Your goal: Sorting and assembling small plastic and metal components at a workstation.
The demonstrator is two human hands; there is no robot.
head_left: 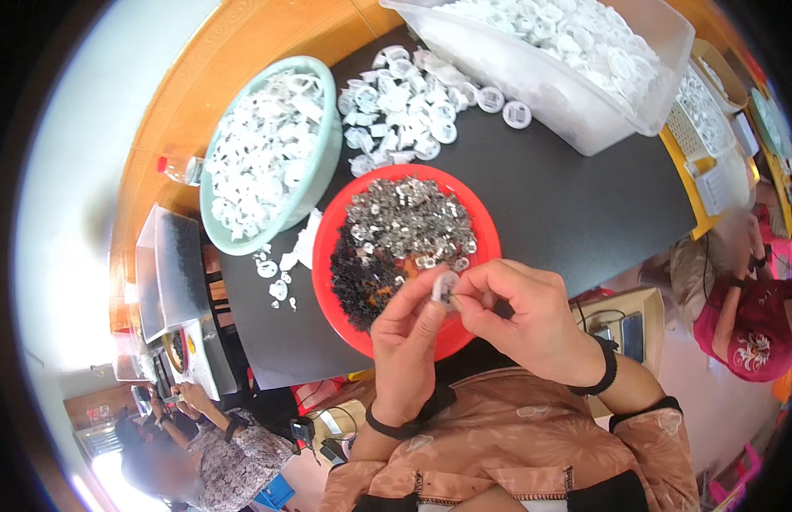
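My left hand (409,337) pinches a small white round plastic part (445,287) between thumb and fingers. From the other side, my right hand (515,311) meets it with thumb and forefinger pressed together at the part's edge; whatever small piece they may grip is too small to name. Both hands are above the near rim of a red round tray (490,226). Inside the tray lie a heap of small shiny metal pieces (413,213) and, at the left, a pile of small black parts (357,286).
A pale green basin (329,128) full of white plastic parts stands at the left. Loose white parts (400,107) lie behind the tray. At the back right stands a translucent bin (566,107) of white parts. Other people (745,316) sit at the right and lower left.
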